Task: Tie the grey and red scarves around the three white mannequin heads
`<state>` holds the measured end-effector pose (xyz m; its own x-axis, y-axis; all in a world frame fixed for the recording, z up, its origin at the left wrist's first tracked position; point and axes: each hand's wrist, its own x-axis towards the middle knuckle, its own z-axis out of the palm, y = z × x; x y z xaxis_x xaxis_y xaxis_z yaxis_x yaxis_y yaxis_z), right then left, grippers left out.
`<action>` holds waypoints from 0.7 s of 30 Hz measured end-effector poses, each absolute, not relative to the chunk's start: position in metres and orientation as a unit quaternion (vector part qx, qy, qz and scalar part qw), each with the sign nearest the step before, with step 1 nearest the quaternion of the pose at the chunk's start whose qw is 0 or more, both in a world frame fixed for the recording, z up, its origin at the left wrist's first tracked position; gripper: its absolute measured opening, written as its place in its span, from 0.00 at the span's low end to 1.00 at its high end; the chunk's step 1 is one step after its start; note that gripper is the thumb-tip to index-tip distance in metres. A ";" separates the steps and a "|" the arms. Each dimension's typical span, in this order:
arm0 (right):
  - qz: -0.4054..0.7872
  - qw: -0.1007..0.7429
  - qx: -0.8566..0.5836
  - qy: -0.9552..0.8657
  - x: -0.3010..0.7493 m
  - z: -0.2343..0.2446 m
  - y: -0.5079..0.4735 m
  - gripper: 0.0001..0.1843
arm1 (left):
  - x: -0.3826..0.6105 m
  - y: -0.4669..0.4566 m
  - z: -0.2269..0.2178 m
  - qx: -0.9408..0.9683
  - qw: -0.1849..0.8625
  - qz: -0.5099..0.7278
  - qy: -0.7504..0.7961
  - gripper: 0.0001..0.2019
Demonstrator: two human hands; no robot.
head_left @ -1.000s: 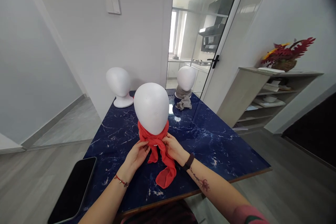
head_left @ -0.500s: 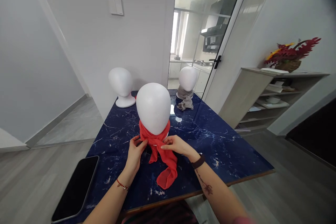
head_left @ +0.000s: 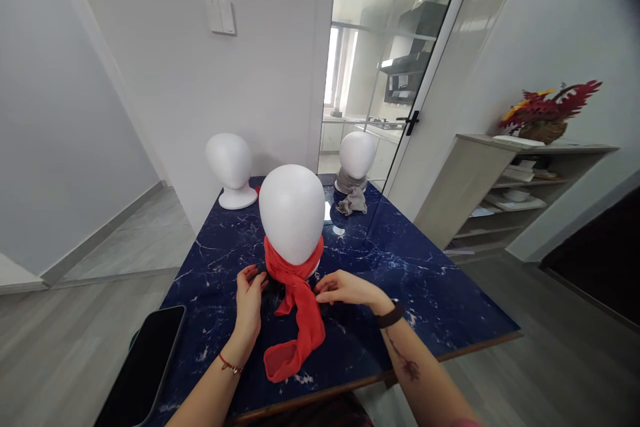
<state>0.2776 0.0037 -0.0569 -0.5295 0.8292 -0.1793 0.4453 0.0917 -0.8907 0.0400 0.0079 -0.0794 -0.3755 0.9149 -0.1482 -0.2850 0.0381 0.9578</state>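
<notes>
A white foam mannequin head point(head_left: 291, 213) stands in front of me on the dark blue marbled table point(head_left: 225, 253). A red scarf point(head_left: 309, 317) is wrapped and knotted around its neck, and the tails hang down onto the tabletop. Left of the scarf, my left hand point(head_left: 249, 300) is open, its curved fingers apart from the cloth. On the other side, my right hand point(head_left: 347, 289) has its thumb and fingers parted, with the tips at the edge of the scarf's hanging part. Whether those tips touch the cloth is hard to see.
A bare white mannequin head point(head_left: 230, 167) stands at the back left, with a bit of red beside it. Another mannequin head point(head_left: 357, 155) at the back right wears a grey scarf point(head_left: 353, 200). A phone point(head_left: 145, 363) lies at the table's left edge. Beyond are a glass door and a shelf point(head_left: 440, 187).
My left hand has let go of the scarf and moved left, away from it. My right hand's fingers have come off the front of the cloth. The long tail's end has shifted left.
</notes>
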 end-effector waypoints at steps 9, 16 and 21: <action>0.354 0.327 -0.614 -0.625 0.283 -0.079 0.060 0.16 | 0.045 0.048 -0.054 0.238 0.449 0.638 0.579 0.13; 0.255 0.372 -0.607 -0.654 0.253 -0.091 0.062 0.15 | 0.055 0.056 -0.066 0.358 0.521 0.598 0.493 0.11; 0.411 0.513 -0.527 -0.539 0.254 -0.087 0.053 0.20 | 0.071 0.051 -0.049 0.372 0.447 0.618 0.529 0.12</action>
<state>0.2540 0.0526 -0.0874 0.0814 0.9894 0.1199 0.1470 0.1071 -0.9833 0.0709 0.0511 -0.0486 -0.3233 0.9462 -0.0138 -0.1600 -0.0403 0.9863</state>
